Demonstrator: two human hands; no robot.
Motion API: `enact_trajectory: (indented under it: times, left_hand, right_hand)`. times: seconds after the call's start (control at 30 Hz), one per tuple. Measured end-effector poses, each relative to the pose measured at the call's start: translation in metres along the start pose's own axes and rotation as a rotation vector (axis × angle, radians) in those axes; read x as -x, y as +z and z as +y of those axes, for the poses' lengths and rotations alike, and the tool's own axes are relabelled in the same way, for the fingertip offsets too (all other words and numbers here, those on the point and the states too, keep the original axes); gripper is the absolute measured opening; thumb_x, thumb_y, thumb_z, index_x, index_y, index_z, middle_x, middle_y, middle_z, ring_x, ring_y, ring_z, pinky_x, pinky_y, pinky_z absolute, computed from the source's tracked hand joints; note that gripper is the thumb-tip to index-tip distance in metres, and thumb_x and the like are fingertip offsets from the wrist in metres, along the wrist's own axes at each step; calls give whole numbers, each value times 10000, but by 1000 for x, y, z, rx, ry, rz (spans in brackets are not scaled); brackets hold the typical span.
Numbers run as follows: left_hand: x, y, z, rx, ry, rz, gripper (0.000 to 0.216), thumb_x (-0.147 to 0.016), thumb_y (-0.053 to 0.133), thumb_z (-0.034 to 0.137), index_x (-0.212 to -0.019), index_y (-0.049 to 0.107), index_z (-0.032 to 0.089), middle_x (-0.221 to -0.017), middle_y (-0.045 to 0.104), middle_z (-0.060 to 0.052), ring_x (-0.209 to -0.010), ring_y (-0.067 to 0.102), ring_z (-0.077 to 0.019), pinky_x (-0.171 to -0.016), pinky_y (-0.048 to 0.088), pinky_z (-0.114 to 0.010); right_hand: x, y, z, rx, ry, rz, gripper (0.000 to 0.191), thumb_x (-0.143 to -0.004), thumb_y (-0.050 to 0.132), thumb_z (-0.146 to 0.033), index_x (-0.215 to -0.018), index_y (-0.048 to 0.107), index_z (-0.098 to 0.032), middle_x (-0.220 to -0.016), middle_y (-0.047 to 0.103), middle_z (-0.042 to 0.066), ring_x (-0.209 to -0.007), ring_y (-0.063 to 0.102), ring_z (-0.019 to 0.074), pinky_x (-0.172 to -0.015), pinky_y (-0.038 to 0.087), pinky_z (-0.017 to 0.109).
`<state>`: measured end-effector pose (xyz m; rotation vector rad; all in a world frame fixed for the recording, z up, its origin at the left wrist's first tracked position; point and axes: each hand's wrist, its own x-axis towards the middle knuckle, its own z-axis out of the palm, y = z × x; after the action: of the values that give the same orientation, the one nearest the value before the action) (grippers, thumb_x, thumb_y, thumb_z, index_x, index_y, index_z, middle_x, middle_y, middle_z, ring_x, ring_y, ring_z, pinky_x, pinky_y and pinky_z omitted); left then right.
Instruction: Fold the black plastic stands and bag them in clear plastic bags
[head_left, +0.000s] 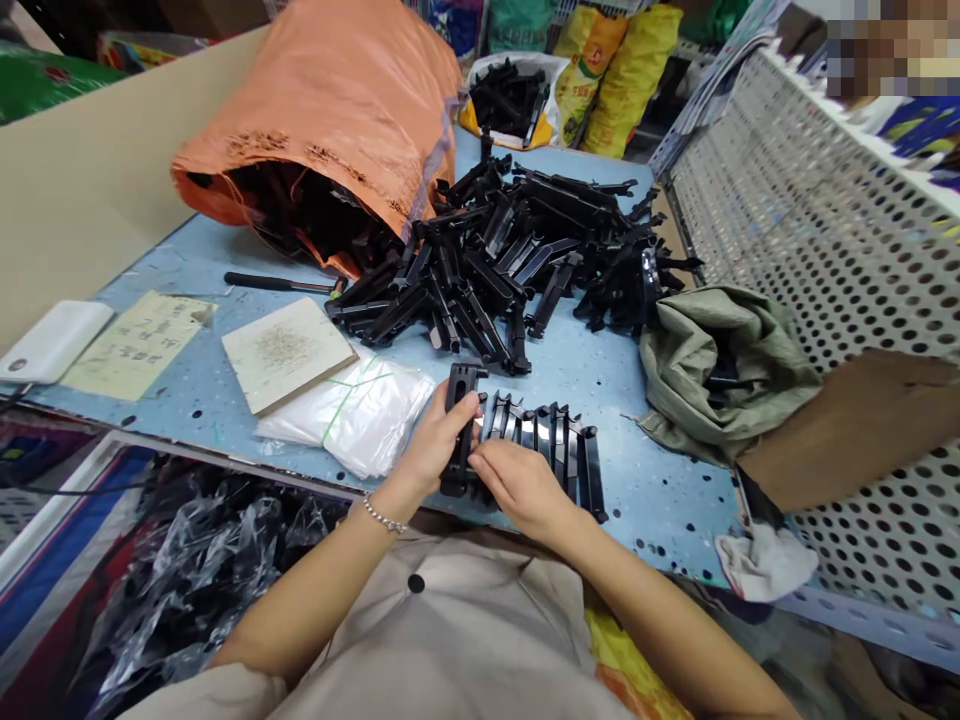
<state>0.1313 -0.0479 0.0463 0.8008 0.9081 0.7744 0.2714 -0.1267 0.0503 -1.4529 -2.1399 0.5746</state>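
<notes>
My left hand (pixel 439 435) is closed around a long black plastic part (pixel 459 400), held nearly upright above the front edge of the table. My right hand (pixel 517 480) is beside it with curled fingers; the fingertips meet near the lower part of that piece, and what they grip is hidden. Just right of the held part, several similar black plastic parts (pixel 555 440) lie side by side in a row. Behind them spreads a loose heap of black plastic parts (pixel 510 250).
An orange woven sack (pixel 337 90) lies open toward the heap. At left are a white board (pixel 285 350), clear plastic bags (pixel 375 410), a black-handled tool (pixel 270 283), a paper note (pixel 142 345) and a white device (pixel 56 340). A green-grey sack (pixel 720 350) stands by the perforated basket (pixel 847 250).
</notes>
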Motion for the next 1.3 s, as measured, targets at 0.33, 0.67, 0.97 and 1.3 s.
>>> enact_trajectory:
  times: [0.33, 0.67, 0.97, 1.3]
  left_hand:
    - [38, -69, 17, -230, -567, -707, 773, -908, 154, 624, -897, 684, 62, -700, 709, -153, -588, 662, -221, -564, 524, -335]
    - [0, -120, -4, -1143, 418, 325, 162, -827, 593, 294, -760, 678, 175, -783, 620, -54, -774, 584, -188, -713, 460, -312]
    - [-9, -150, 23, -307, 75, 241, 322, -542, 820, 374, -639, 613, 148, -554, 531, 45, -502, 404, -69, -495, 285, -210]
    - [-5, -158, 22, -230, 228, 336, 257, -657, 757, 338, -746, 600, 155, -643, 628, 12, -534, 521, -78, -528, 390, -198]
  right_hand:
    - [-3, -23, 5, 200, -315, -218, 499, -897, 511, -176, -1387, 423, -162, -1204, 606, 155, -1044, 619, 249, -834, 537, 383]
    - [-25, 3, 14, -1178, 638, 33, 376, -789, 696, -458, -1051, 616, -200, -898, 708, 49, -876, 668, 210, -866, 511, 384]
    - [-53, 30, -15, -1682, 706, 64, 302, -744, 772, -346, -967, 702, -155, -1043, 706, 85, -827, 668, 168, -611, 485, 215]
    - [-117, 83, -30, -1907, 890, 64, 170, -807, 696, -261, -883, 672, -111, -838, 701, 105, -734, 658, 160, -472, 432, 181]
